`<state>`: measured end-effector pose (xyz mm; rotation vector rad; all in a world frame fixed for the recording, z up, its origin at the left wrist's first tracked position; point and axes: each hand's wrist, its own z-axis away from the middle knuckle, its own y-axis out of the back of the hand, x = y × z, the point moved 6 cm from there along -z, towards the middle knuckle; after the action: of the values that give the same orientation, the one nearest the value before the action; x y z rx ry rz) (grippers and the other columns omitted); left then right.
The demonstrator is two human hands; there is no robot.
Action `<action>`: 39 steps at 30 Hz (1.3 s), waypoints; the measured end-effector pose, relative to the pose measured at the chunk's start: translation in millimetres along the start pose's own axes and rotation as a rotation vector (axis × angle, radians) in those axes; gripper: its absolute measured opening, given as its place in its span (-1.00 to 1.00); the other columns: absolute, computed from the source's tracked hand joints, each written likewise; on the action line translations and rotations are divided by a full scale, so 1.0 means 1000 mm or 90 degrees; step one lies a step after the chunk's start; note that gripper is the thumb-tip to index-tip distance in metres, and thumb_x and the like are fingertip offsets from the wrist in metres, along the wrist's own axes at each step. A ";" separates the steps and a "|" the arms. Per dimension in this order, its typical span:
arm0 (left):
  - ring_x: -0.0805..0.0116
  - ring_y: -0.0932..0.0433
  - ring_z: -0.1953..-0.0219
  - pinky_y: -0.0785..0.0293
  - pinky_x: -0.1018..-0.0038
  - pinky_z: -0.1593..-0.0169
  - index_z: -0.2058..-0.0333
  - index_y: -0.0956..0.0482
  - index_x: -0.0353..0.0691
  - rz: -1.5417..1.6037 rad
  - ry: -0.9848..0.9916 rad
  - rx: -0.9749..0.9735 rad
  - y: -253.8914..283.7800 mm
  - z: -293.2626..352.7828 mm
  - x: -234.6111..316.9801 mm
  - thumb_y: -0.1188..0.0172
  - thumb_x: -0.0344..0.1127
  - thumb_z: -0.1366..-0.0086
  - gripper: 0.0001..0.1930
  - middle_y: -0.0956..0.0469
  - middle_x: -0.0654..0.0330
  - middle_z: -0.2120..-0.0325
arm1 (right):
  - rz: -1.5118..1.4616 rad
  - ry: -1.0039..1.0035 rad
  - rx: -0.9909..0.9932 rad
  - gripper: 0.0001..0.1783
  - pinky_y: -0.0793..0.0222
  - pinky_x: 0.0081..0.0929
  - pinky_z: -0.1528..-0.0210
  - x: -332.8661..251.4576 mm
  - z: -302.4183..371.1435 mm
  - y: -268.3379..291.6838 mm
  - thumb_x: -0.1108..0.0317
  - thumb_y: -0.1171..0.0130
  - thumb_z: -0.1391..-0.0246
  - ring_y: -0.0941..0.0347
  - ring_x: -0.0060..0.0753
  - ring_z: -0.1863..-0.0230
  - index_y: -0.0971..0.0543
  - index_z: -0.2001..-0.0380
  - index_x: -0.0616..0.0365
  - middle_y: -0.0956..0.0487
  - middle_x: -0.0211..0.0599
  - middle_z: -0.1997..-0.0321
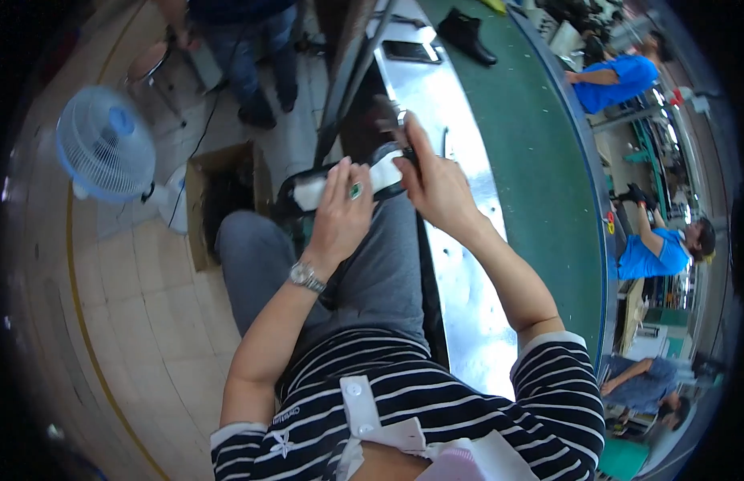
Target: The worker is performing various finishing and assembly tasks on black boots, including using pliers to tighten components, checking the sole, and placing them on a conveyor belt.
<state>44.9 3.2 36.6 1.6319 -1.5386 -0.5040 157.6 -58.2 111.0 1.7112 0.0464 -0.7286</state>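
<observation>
Across my thighs lies a black shoe [308, 192] with a white underside facing up; much of it is hidden by my hands. My left hand [341, 215], with a green-stoned ring and a wristwatch [306, 277], rests over its white part, fingers stretched across and holding it. My right hand [442, 191] is closed around a metal hand tool [394, 122] at the shoe's right end. Motion blurs the tool's head, so its exact kind is unclear.
A shiny metal-topped bench [476, 321] runs along my right, beside a green belt [540, 160] carrying a black ankle boot [467, 36]. A dark phone-like slab [412, 52] lies on the metal. An open cardboard box [197, 216] and fan [107, 144] stand left. Co-workers are nearby.
</observation>
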 end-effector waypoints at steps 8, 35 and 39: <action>-0.09 -0.36 -0.15 -0.27 0.15 -0.24 0.06 -0.46 -0.42 -0.093 -0.042 0.017 -0.003 0.002 0.001 -0.23 -0.31 -0.13 -0.58 -0.47 -0.09 0.12 | 0.071 0.007 -0.072 -0.23 -0.35 -0.01 0.46 -0.016 -0.004 -0.008 0.40 -0.08 -0.13 -0.50 0.19 0.51 0.00 -0.35 -0.04 -0.54 0.11 0.56; -0.10 -0.33 -0.17 -0.11 0.20 -0.33 -0.02 -0.41 -0.54 -0.130 0.063 -0.077 0.029 0.010 -0.019 -0.10 -0.53 -0.05 -0.51 -0.41 -0.20 -0.05 | 0.111 0.040 -0.100 -0.23 -0.43 -0.11 0.52 -0.048 0.001 -0.021 0.42 -0.03 -0.14 -0.53 0.10 0.58 0.03 -0.36 0.01 -0.54 0.06 0.62; -0.09 -0.32 -0.19 -0.13 0.26 -0.34 -0.01 -0.38 -0.62 -0.140 0.028 -0.058 0.027 0.012 -0.014 -0.01 -0.44 -0.17 -0.55 -0.37 -0.29 -0.07 | 0.184 -0.018 -0.127 -0.22 -0.44 -0.12 0.55 -0.034 0.006 -0.049 0.41 -0.01 -0.18 -0.54 0.07 0.60 0.10 -0.38 -0.01 -0.55 0.04 0.62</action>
<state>16.1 15.3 46.9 1.7388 -1.2914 -0.6418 108.0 -38.0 84.2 1.4782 -0.1420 -0.5145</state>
